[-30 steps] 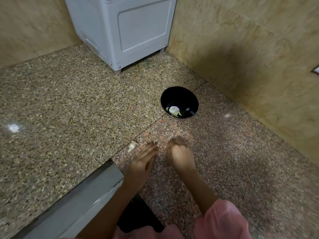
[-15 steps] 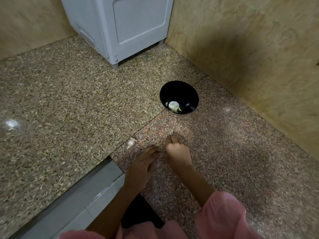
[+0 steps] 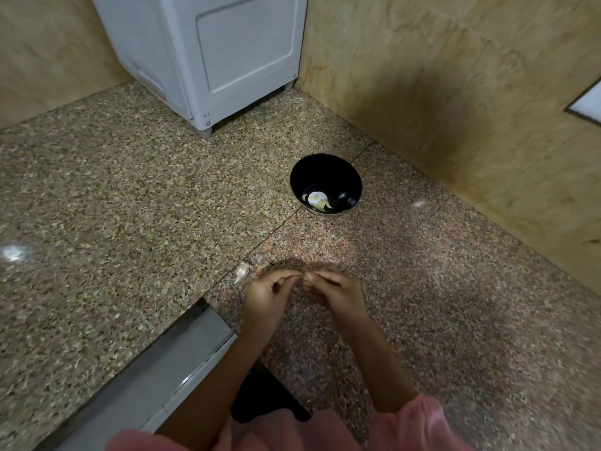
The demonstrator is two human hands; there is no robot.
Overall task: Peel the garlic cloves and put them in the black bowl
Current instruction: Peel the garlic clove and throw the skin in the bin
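Nearby, two hands meet fingertip to fingertip.
Left hand (image 3: 265, 299) and right hand (image 3: 338, 296) curl, tips pinched together; what they pinch, I cannot tell. At their 10 o'clock a garlic clove (image 3: 242, 271) lies on the floor (image 3: 130, 222), long axis 7-to-1, thin tail toward 7. Farther, at 12, the black bowl (image 3: 325, 167) holds peeled cloves (image 3: 317, 200).

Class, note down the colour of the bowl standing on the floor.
The bowl is glossy black, inside and at the rim; the head view shows it.
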